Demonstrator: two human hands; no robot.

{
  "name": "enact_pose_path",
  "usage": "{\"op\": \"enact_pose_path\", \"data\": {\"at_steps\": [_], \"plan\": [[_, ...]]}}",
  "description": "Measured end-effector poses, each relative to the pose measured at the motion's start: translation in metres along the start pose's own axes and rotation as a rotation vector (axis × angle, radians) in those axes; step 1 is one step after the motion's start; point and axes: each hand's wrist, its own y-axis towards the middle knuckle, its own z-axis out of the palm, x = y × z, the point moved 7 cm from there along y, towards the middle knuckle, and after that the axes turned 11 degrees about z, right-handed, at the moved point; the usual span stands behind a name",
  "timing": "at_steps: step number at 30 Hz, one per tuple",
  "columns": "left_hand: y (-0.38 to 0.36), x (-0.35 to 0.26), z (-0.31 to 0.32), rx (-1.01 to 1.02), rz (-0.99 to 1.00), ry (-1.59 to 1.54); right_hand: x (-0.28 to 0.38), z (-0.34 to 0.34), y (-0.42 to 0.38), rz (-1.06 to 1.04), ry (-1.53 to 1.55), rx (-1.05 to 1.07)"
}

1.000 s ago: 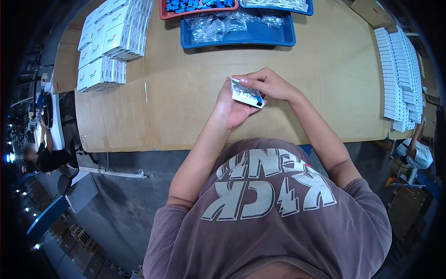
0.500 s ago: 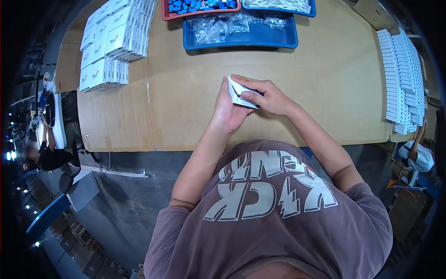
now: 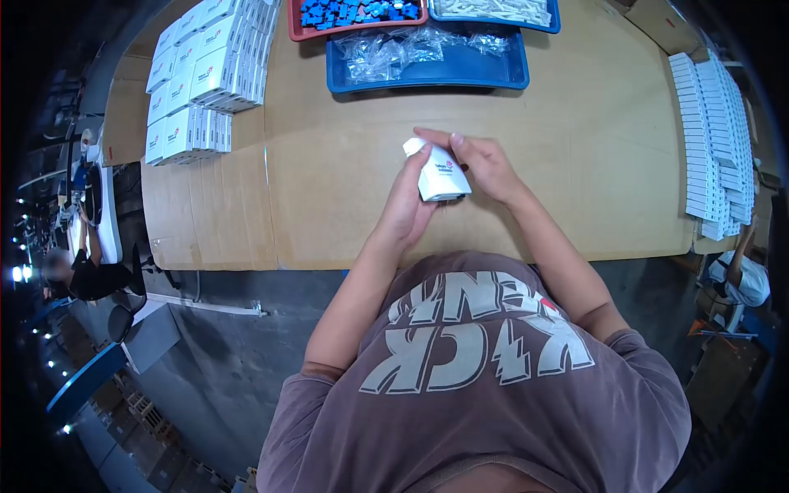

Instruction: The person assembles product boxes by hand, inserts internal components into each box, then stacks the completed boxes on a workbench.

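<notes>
A small white carton (image 3: pixel 444 174) with a red logo and dark print on its face is held over the table. My left hand (image 3: pixel 403 201) grips it from the left, thumb along its upper left edge and fingers beneath. The carton's far end (image 3: pixel 413 146) looks angled, like a flap. On the other side is my right hand (image 3: pixel 486 168), its thumb raised and forefinger stretched out behind the carton. Its other fingers are partly hidden at the carton's right edge.
White cartons (image 3: pixel 209 74) stand stacked at the left, with more piled at the right (image 3: pixel 711 148). Ahead are a blue tray (image 3: pixel 427 85) of clear plastic bags, a red tray (image 3: pixel 316 35) of blue pieces and another blue tray (image 3: pixel 555 20) of white pieces. People work at both sides.
The carton has turned so its printed logo face shows. My right hand has loosened from it and shifted right, thumb lifted; my left thumb now lies over the carton.
</notes>
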Motion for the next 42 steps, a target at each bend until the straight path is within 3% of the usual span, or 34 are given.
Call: {"op": "enact_pose_path", "data": {"at_steps": [3, 4, 8, 11, 20, 23, 26, 33, 35, 38, 41, 42], "plan": [[-0.004, -0.024, 0.009, 0.043, 0.103, 0.114, 0.019, -0.018, -0.002, -0.201, -0.058, -0.377], [-0.005, -0.031, 0.011, 0.056, 0.137, 0.15, 0.02, -0.021, -0.005, -0.165, -0.016, -0.4], [-0.007, -0.036, 0.013, 0.112, 0.194, 0.21, 0.018, -0.023, -0.016, 0.003, -0.093, -0.271], [-0.014, -0.04, 0.026, 0.184, 0.306, 0.349, 0.025, -0.02, -0.026, 0.0, -0.014, -0.268], [-0.024, -0.041, 0.035, 0.235, 0.332, 0.346, 0.03, -0.016, -0.034, -0.148, 0.038, -0.195], [-0.019, -0.038, 0.03, 0.205, 0.35, 0.36, 0.021, -0.017, -0.031, -0.057, 0.035, -0.233], [-0.013, -0.028, 0.017, 0.077, 0.378, 0.28, 0.028, -0.002, -0.028, -0.125, 0.149, -0.296], [-0.015, -0.035, 0.019, 0.032, 0.496, 0.264, 0.004, -0.017, -0.025, 0.1, 0.081, -0.217], [-0.011, -0.034, 0.009, 0.051, 0.455, 0.313, 0.014, -0.017, -0.029, 0.005, 0.126, -0.211], [-0.013, -0.049, 0.003, -0.051, 0.637, 0.463, 0.038, -0.013, -0.034, -0.143, 0.024, -0.262], [-0.024, -0.076, 0.019, -0.007, 0.835, 0.809, 0.061, -0.006, -0.039, -0.205, -0.144, -0.281], [-0.023, -0.076, 0.021, 0.057, 0.791, 0.814, 0.065, -0.003, -0.042, -0.209, -0.196, -0.277]]}}
